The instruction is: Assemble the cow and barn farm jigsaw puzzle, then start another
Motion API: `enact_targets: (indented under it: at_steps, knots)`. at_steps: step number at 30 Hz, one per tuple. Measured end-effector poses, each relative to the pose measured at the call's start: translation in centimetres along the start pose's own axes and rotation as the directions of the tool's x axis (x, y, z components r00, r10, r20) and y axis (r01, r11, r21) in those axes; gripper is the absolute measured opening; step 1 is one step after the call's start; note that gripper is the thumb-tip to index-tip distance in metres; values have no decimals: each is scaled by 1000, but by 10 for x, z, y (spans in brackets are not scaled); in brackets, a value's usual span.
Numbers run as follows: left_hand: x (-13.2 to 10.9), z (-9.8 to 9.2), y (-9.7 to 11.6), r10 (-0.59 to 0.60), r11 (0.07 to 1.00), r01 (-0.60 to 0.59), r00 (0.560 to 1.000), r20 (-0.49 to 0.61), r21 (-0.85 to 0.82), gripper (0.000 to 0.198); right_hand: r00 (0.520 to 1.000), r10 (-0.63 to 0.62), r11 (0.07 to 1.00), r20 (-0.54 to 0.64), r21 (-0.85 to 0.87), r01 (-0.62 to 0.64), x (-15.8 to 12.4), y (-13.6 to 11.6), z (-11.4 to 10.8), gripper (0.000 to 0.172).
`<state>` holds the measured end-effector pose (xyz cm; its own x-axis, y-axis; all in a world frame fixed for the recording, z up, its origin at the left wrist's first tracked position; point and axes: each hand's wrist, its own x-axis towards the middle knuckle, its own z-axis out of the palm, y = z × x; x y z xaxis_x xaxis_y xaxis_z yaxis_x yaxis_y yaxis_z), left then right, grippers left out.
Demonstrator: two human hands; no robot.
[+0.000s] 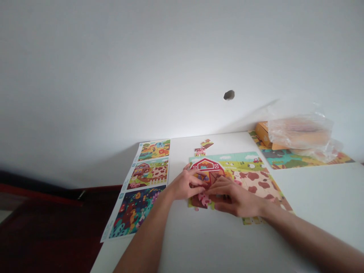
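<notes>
A farm jigsaw puzzle with a red barn and a brown-spotted cow lies on the white table. Both hands rest on its near left corner. My left hand has its fingers curled and pinched on a puzzle piece at the puzzle's left edge. My right hand lies over the lower part, with its fingertips pressed on the same piece by the pink pig. Two loose pieces sit just beyond the puzzle's far left corner.
A reference sheet with three printed pictures lies at the left and overhangs the table edge. At the far right, an orange box under a clear plastic bag sits on another finished puzzle. A white wall with a small dark hole stands behind.
</notes>
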<state>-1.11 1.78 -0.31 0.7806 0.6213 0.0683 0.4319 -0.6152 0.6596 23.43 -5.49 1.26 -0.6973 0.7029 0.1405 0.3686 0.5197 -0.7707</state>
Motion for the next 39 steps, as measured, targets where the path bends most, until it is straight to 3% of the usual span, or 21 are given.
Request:
enact_targets:
  at_steps: [3,7,11,20,33,39]
  knots:
    - [-2,-2,0,-21,998,22,999,-25,50,19,997,-39,996,67,-78,44,-2,-2,0,40]
    - [-2,-1,-4,-23,987,48,987,-158,155,23,992,-64,968,106,-234,87,-4,-4,-1,39]
    - [0,2,-10,34,977,9,980,-197,214,24,981,-115,958,157,-244,152,-5,-7,-2,39]
    - [-1,3,-10,41,975,-6,987,-154,222,33,954,-176,954,241,-198,226,-5,-11,5,47]
    - [-2,2,-10,35,976,-9,993,-115,220,40,940,-212,945,267,-190,267,-4,-12,10,51]
    - [-2,3,-13,46,977,-21,993,-110,212,36,968,-197,949,157,-217,229,-5,-17,10,46]
